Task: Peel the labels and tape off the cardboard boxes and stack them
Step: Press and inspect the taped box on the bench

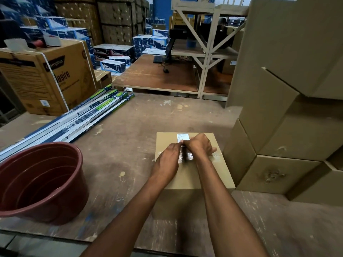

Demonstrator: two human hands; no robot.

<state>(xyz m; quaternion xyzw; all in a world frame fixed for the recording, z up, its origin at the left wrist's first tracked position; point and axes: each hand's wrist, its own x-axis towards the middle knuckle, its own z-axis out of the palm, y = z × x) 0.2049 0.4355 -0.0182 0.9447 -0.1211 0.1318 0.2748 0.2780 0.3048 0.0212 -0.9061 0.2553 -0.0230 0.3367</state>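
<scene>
While both hands work at the top seam of the small plain brown cardboard box (pixel 193 164), the step in hand reads as peeling: the clear shiny tape strip (pixel 187 156) along the flap join is partly lifted and crinkled between the hands. Left hand (pixel 168 160) lies over the left half of the lid, fingers curled, pinching the loosened tape at its tip. Right hand (pixel 199 145) meets it from the other side, fingertips bent onto the same bunched tape; thumb hidden, so the exact grip is unclear.

Small white printed paper label (pixel 182 137) sits at the far edge of the lid, just beyond the fingertips, flat and apparently unpeeled. Tape to the right of the hands lies flat on the seam.

Box stands upright on the scuffed brown wooden worktop (pixel 130 138), near the front edge, just left of a tall stack of plain brown cardboard boxes (pixel 278 141).

Judgement: early-to-middle of this box. Next move calls for a steady low pull along the seam so the tape comes off whole without tearing the card face; then the label; then onto the stack.

Round dark red plastic tub (pixel 42 180) stands at the left, well apart, probably for the scraps. Long flat blue-and-green cartons (pixel 74 119) lie beyond it.
</scene>
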